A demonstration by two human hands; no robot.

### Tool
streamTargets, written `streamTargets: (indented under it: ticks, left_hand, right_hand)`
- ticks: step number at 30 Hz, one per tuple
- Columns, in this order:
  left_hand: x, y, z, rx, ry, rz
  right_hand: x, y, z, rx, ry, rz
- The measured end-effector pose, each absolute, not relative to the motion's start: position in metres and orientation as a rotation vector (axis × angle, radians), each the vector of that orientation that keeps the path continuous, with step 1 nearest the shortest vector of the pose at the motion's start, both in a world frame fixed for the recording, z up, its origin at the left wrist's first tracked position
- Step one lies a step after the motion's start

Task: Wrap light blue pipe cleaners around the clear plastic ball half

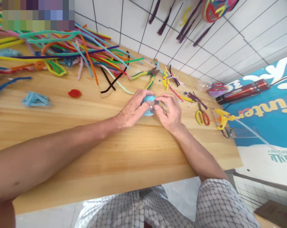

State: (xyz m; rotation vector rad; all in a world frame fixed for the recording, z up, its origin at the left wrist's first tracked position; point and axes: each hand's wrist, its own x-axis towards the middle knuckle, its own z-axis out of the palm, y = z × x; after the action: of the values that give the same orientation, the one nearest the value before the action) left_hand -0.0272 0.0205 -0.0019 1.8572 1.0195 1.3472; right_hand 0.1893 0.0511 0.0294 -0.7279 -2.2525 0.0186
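Observation:
Between both hands is a small light-blue round piece point(150, 98), ribbed like coiled pipe cleaner, with a clear, shiny part facing the right hand. My left hand point(131, 109) closes round its left side, thumb pressed across the front. On the other side, my right hand point(169, 110) pinches the clear part between thumb and fingers. Part of the piece is hidden by the fingers. Just beyond the hands lie green-and-yellow handled pliers point(151, 74), jaws spread.
Many coloured pipe cleaners point(86, 57) heap at the far left. A red disc point(74, 93) and a folded blue bundle point(35, 99) lie nearer. Rightward are scissors point(202, 117), a yellow glue gun point(221, 118), a clear ball point(203, 85) and a red cylinder point(244, 91).

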Motion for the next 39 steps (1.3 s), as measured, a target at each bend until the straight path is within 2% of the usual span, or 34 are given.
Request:
streamTargets:
  ticks: [39]
  left_hand:
    - [-0.031, 0.023, -0.008, 1.905, 0.983, 1.257]
  right_hand:
    - [0.180, 0.042, 0.022, -0.850, -2.142, 0.224]
